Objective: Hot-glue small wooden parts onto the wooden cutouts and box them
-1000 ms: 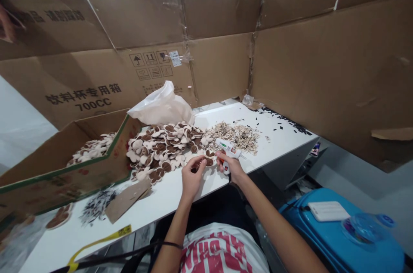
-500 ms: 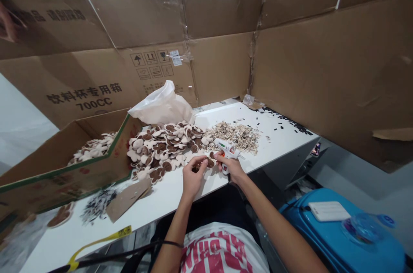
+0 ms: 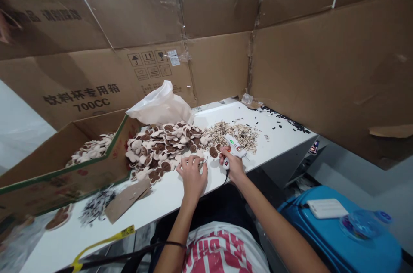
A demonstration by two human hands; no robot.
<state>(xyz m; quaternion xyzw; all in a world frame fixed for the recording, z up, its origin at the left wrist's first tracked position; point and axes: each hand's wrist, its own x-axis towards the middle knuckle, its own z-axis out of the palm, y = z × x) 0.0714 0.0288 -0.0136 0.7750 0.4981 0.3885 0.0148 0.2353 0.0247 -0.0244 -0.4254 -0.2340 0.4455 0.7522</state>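
Facing the far cardboard (image 3: pixel 217 57), your right hand (image 3: pixel 232 166) clasps a glue gun (image 3: pixel 235 147); over the white tabletop (image 3: pixel 280 137), your left hand (image 3: pixel 193 176) half-curls, contents unclear.

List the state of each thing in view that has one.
White plastic glue gun: held in bare right hand.
Right hand: closed on glue gun.
Brown-and-cream felt-like cutouts: piled loose.
Bare left hand: fingers curled beside that pile; grip unclear.
Green-rimmed brown cardboard box: open, part-filled.
White plastic bag: crumpled.
Thin cream strips: heaped loose.
White rectangular device: lying flat.
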